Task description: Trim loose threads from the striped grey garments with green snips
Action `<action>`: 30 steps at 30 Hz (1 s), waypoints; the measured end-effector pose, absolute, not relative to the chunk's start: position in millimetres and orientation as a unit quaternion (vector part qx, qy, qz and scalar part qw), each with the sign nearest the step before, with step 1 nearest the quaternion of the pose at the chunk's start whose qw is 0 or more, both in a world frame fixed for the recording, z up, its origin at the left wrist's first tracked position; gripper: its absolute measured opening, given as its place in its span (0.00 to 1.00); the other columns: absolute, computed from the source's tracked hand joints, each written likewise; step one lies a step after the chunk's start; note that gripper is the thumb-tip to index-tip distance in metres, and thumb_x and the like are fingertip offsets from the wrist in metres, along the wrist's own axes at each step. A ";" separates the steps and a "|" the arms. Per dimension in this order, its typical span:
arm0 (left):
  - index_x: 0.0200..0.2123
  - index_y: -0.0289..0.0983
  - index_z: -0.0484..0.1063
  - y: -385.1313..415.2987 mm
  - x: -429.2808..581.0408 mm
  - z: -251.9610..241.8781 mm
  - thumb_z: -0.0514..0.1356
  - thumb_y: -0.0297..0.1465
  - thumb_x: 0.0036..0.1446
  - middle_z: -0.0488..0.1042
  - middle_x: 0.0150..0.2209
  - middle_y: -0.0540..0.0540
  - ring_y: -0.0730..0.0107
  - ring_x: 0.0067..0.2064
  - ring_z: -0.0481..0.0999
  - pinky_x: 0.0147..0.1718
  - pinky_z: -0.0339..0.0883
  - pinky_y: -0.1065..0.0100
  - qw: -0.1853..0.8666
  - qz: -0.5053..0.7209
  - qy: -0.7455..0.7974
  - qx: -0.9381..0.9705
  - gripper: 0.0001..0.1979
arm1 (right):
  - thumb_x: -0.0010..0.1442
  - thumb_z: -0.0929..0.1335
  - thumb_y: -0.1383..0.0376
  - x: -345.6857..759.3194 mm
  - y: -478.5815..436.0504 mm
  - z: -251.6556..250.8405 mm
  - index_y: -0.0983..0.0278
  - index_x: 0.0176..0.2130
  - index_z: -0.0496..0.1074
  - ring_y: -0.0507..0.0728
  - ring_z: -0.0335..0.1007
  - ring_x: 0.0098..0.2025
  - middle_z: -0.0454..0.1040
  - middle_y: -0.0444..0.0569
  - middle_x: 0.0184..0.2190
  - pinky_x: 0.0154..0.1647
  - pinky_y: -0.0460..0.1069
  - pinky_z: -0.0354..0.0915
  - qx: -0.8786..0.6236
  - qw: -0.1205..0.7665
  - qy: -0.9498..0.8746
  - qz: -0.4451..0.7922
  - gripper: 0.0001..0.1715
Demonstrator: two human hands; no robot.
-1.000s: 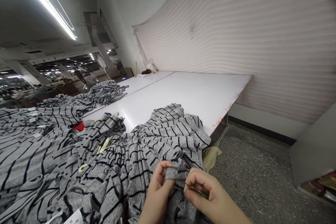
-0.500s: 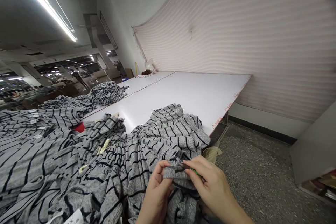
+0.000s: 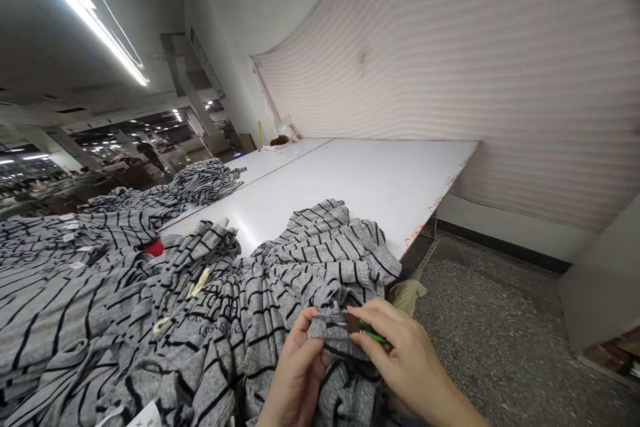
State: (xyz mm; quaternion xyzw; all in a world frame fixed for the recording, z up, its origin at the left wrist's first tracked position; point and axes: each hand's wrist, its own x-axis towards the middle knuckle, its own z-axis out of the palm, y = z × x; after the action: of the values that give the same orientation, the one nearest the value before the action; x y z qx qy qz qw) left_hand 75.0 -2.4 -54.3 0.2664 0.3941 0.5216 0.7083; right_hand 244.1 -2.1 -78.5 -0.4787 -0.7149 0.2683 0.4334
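My left hand (image 3: pixel 295 373) pinches a fold of grey knit fabric (image 3: pixel 325 328) with thin black stripes, part of a heap of striped garments (image 3: pixel 310 267). My right hand (image 3: pixel 410 360) holds small snips (image 3: pixel 373 335) with a green grip, and their metal blades (image 3: pixel 340 323) lie against the same fold. The fingers of both hands are close together, and they hide part of the fabric. The blades are too small to show whether they are open.
The garments cover the left of a white cutting table (image 3: pixel 350 187), with a further striped pile (image 3: pixel 205 181) farther along it. A red cloth (image 3: pixel 155 247) shows among them. To the right are a speckled floor (image 3: pixel 490 320) and a pale striped sheet (image 3: pixel 425 73).
My right hand has risen and moved onto the fold, bringing the snips against the fabric. The fold now lies more flatly between both hands.
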 end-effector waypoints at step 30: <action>0.31 0.43 0.79 4.4 64.0 -53.6 0.64 0.31 0.50 0.76 0.31 0.45 0.58 0.37 0.70 0.36 0.63 0.67 0.471 0.446 0.557 0.519 0.04 | 0.58 0.66 0.65 239.1 6.0 -88.4 0.60 0.43 0.70 0.55 0.68 0.41 0.70 0.48 0.39 0.41 0.46 0.64 -0.461 0.489 -0.642 0.370 0.11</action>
State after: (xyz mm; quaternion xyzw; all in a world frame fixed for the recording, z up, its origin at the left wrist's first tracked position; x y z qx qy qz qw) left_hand 64.0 4.4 -53.6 0.5187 0.5567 0.4465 0.4708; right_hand 239.1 6.0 -88.4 -0.4607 -0.6421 0.3699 0.4885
